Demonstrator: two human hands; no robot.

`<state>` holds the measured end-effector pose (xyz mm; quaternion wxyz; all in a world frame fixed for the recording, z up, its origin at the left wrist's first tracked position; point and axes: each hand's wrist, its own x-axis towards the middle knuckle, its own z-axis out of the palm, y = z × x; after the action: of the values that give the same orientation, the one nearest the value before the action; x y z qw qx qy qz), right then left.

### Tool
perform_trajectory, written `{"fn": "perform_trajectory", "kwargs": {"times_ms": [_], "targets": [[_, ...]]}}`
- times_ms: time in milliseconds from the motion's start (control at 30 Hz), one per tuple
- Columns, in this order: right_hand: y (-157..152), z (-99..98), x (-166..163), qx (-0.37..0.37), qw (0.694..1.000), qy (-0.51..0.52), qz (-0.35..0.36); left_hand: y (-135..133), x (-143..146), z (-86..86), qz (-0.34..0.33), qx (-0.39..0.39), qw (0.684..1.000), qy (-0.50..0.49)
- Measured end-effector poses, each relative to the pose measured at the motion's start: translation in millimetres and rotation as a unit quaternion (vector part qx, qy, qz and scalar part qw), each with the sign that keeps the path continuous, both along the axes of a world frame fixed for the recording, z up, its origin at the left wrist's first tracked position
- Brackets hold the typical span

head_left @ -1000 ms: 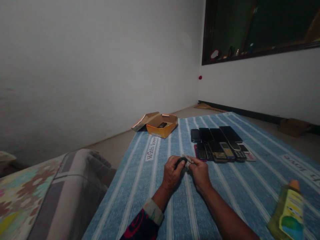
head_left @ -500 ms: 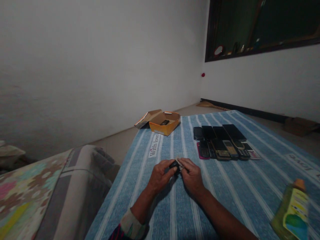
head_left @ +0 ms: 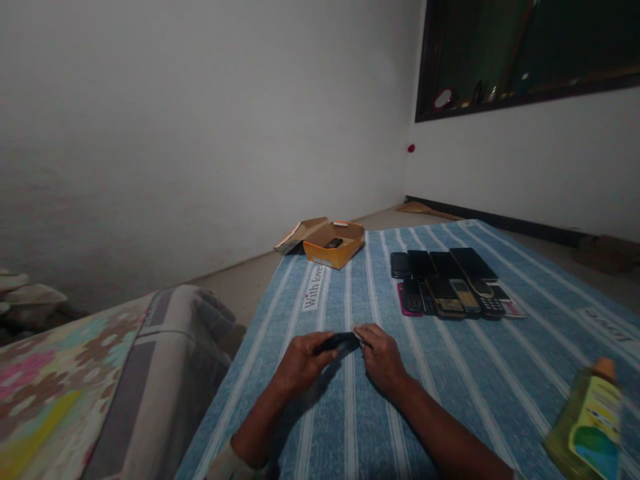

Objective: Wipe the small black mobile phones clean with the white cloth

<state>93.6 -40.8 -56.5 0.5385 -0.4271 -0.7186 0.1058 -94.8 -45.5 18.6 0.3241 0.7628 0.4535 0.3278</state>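
Observation:
My left hand (head_left: pixel 300 360) is closed round one end of a small dark phone (head_left: pixel 340 343), held low over the blue striped cloth (head_left: pixel 450 373). My right hand (head_left: pixel 380 357) pinches a small pale cloth at the phone's other end; only a sliver of that cloth shows by the fingertips. Both hands meet over the middle of the striped cloth. Further away, two rows of several dark phones (head_left: pixel 450 283) lie side by side on the cloth.
An open orange cardboard box (head_left: pixel 334 243) with a small dark phone inside sits at the cloth's far left corner. A yellow-green bottle (head_left: pixel 585 427) stands at the right. A patterned mat and grey bundle (head_left: pixel 150 360) lie to the left. White walls close the corner.
The hands have drawn nearer to me and lower in view. The dark phone now lies flatter and longer between them, and less of the pale cloth shows.

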Motion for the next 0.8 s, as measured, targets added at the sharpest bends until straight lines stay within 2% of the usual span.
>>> {"fn": "perform_trajectory", "kwargs": {"times_ms": [167,300,433,567,800], "targets": [[-11,19.7,-8,0.126,0.989,-0.070,0.015,-2,8,-14.7,0.007,-0.048,0.996,-0.080],[-12,23.3,-9,0.169,0.977,-0.129,0.005,-1,19,-29.3,-0.001,-0.056,0.991,-0.120],[-5,15.5,-4,0.149,0.975,-0.167,-0.005,3,19,-43.2,0.021,-0.012,0.997,-0.077],[2,7.6,6,0.121,0.973,-0.189,-0.050,5,15,-51.4,0.055,0.051,0.997,-0.032],[13,-5.1,23,0.044,0.981,-0.167,-0.088,6,17,-56.3,0.093,0.055,0.994,0.002]]}}
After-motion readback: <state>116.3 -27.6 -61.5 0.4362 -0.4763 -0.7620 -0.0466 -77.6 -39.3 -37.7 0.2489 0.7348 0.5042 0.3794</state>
